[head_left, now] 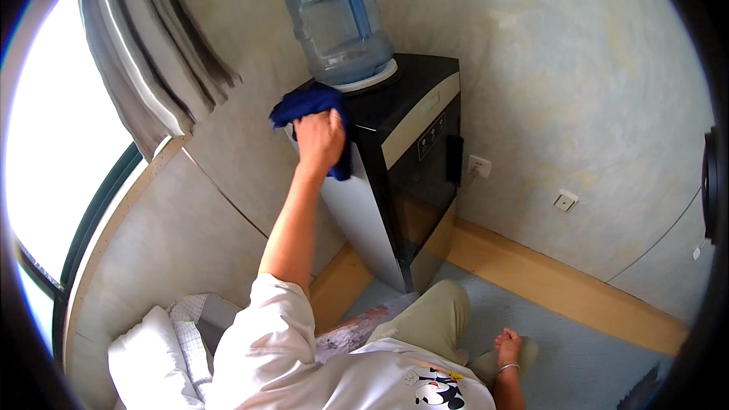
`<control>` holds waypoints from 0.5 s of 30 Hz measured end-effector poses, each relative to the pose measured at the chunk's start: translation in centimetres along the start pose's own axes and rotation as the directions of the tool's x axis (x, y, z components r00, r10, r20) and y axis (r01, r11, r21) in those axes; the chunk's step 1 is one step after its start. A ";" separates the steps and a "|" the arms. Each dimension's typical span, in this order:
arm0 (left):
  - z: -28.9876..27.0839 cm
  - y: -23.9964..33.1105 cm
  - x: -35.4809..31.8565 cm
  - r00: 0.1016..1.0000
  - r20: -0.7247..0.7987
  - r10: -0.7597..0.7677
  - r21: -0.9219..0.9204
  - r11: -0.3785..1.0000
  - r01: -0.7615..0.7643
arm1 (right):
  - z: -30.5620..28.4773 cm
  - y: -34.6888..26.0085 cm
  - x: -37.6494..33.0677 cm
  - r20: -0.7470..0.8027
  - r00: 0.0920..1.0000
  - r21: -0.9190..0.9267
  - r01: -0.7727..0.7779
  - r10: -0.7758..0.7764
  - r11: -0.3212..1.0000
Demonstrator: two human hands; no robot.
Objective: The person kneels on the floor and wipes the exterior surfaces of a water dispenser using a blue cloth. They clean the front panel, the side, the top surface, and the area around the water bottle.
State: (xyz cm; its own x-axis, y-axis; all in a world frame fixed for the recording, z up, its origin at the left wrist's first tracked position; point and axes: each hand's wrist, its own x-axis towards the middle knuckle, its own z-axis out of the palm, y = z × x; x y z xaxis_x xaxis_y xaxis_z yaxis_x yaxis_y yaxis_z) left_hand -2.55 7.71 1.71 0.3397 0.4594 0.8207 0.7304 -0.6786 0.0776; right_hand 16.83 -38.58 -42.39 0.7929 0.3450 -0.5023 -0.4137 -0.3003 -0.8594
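Note:
My left hand is closed on a dark blue cloth. The cloth lies over the upper left edge of a black and silver water dispenser, and part of it hangs down the side panel. Right beside the cloth, a translucent blue water bottle sits on the white ring on top of the dispenser. My right hand is low at the right, away from the dispenser, with a bracelet at its wrist. Its fingers are curled in, and nothing shows in them.
Grey-striped curtains hang by a bright window at the left. A white pillow lies at the lower left. On the wall behind are a socket and a second wall plate. A wooden baseboard borders the blue-grey floor.

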 end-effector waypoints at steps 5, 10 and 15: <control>-3.1 5.3 2.2 0.941 0.308 0.143 -0.047 0.990 -0.135 | -0.1 1.7 1.5 -0.008 0.999 -0.055 0.041 -0.041 0.998; -3.0 5.7 5.6 0.690 0.556 0.463 -0.216 0.882 -0.418 | 0.1 3.1 2.7 0.037 0.983 -0.218 0.182 -0.178 0.959; -1.1 7.8 8.6 0.319 0.737 0.596 -0.264 0.688 -0.675 | 1.0 2.4 1.7 0.088 0.976 -0.300 0.218 -0.200 0.929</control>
State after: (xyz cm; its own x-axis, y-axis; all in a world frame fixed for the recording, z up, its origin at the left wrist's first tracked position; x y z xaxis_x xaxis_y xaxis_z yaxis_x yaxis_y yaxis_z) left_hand 5.43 5.75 10.01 0.9802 0.1646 -0.1097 0.1167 -0.9290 -0.3513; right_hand 16.75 -37.85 -45.41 0.8173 0.4748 -0.3264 -0.0775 -0.4707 -0.8789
